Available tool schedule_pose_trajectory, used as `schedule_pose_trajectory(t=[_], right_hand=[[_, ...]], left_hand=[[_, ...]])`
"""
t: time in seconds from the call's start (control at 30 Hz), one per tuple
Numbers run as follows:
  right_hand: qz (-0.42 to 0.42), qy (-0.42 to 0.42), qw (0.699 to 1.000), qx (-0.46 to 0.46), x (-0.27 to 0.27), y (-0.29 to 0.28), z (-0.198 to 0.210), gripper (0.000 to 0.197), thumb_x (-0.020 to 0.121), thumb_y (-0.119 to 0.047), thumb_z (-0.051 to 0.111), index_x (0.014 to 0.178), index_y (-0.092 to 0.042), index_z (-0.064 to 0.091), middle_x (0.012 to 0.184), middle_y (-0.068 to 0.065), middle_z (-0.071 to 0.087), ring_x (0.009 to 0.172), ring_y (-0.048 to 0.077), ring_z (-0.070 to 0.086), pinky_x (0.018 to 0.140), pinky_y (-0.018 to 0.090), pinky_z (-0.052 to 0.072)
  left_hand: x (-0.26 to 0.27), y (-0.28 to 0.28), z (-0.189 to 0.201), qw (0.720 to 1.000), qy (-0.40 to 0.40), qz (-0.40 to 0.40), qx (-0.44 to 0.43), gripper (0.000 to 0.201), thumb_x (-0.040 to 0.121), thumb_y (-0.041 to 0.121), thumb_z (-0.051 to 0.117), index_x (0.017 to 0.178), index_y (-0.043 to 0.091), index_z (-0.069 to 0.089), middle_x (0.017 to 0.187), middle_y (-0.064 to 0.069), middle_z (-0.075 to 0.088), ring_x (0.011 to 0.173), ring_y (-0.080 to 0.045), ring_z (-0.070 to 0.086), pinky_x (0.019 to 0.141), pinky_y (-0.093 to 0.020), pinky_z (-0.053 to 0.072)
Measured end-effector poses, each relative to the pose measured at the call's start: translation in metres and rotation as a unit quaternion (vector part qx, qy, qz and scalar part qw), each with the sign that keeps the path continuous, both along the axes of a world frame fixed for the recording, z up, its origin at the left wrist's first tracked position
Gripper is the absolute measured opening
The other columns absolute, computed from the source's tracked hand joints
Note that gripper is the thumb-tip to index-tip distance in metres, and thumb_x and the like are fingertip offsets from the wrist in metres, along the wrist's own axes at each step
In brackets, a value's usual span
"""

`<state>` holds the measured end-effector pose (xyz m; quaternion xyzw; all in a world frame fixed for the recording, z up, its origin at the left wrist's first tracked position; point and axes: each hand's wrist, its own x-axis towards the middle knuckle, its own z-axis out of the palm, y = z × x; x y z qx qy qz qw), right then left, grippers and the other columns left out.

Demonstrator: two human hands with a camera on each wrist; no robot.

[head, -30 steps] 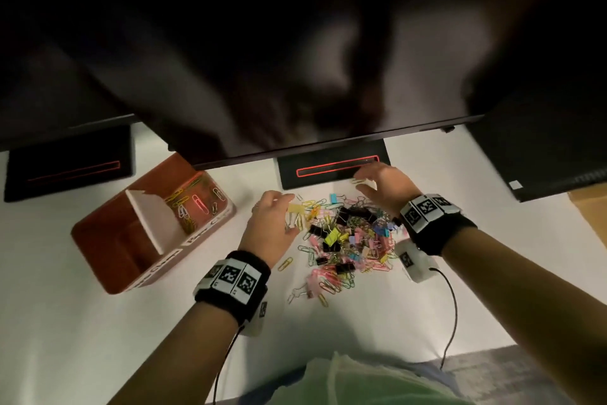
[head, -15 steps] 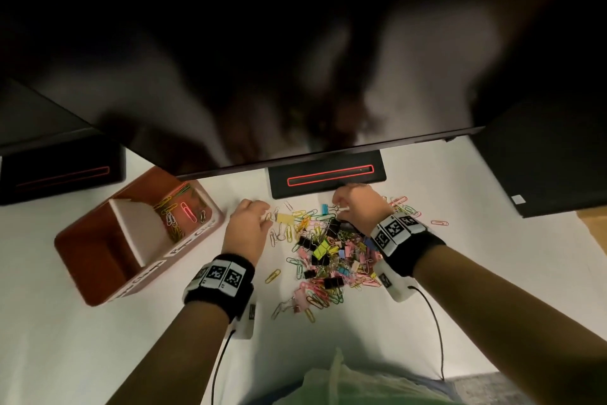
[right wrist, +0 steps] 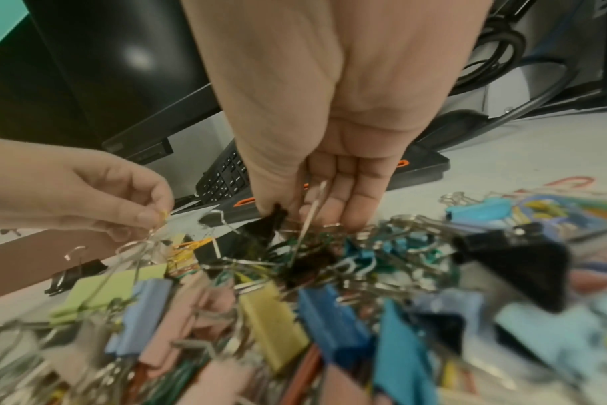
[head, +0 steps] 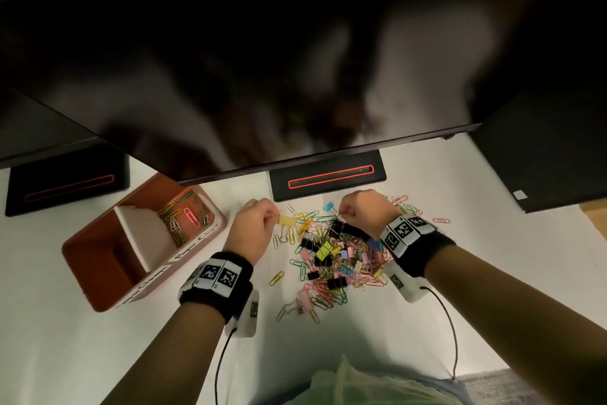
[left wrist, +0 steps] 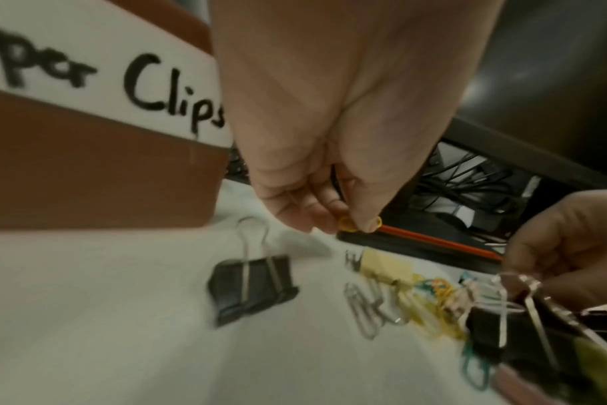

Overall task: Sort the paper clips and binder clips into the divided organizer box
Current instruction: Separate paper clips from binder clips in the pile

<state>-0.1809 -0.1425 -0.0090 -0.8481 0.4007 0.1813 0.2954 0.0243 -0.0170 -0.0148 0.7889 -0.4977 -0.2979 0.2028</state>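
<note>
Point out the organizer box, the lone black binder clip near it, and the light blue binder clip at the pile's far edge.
organizer box (head: pixel 98 268): head view, on its brown outer wall.
black binder clip (left wrist: pixel 253 290): left wrist view, on its black body.
light blue binder clip (head: pixel 328 207): head view, on its blue body.

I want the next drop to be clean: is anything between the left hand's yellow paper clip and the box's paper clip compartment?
Nothing visible. The left hand pinches the yellow paper clip beside the open-topped organizer box.

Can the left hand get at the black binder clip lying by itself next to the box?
Probably yes: the black binder clip lies alone on bare table just below the left hand, nothing between. But its fingertips already pinch a yellow paper clip.
</note>
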Motion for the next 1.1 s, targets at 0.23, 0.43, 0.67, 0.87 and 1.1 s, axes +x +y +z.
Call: schedule_pose_trajectory(t=[0.23,0.43,0.67,0.87,1.1], right_hand=[[0.015,-0.111,0.993,-0.026,0.003,-0.006,0.015,0.02,0.093,-0.015,0.051,0.102,-0.011,0.067,0.108,0.002,0.065,0.096,0.018,0.06,0.082,0.023,0.044],[0.106,-0.057,0.992,0.025,0.044,0.01,0.011,0.019,0.09,-0.018,0.052,0.097,-0.016,0.07,0.117,0.003,0.054,0.1,0.021,0.057,0.091,0.036,0.05],[0.132,-0.003,0.991,0.018,0.049,0.027,0.002,0.015,0.086,-0.008,0.056,0.097,-0.011,0.067,0.121,0.003,0.049,0.104,0.024,0.055,0.091,0.035,0.048],[0.103,-0.008,0.994,0.021,0.042,0.027,-0.003,0.023,0.087,-0.006,0.049,0.106,-0.017,0.056,0.108,0.003,0.063,0.099,0.024,0.057,0.086,0.033,0.046],[0.107,0.034,0.994,-0.001,0.045,0.026,0.0,0.024,0.091,-0.015,0.05,0.112,-0.02,0.059,0.114,0.003,0.061,0.104,0.023,0.057,0.095,0.034,0.045]], left_hand=[[-0.032,-0.026,0.008,0.994,0.001,-0.086,0.07,0.032,0.086,0.029,0.062,0.115,0.018,0.057,0.093,-0.002,0.068,0.084,-0.018,0.062,0.081,-0.033,0.051],[-0.028,-0.023,0.0,0.986,-0.041,-0.064,0.149,0.025,0.08,0.04,0.067,0.098,0.022,0.068,0.096,0.002,0.07,0.092,-0.02,0.063,0.084,-0.037,0.052],[-0.013,-0.014,-0.002,0.979,0.022,-0.007,0.201,0.012,0.075,0.027,0.07,0.084,0.029,0.063,0.087,0.006,0.062,0.087,-0.017,0.06,0.081,-0.033,0.051],[-0.018,-0.016,-0.002,0.974,-0.081,-0.025,0.21,0.008,0.076,0.03,0.066,0.083,0.026,0.066,0.093,0.007,0.067,0.091,-0.02,0.06,0.08,-0.035,0.052],[-0.023,-0.007,-0.004,0.977,-0.133,-0.091,0.14,0.007,0.084,0.024,0.06,0.081,0.023,0.066,0.096,0.001,0.056,0.087,-0.023,0.056,0.071,-0.033,0.05]])
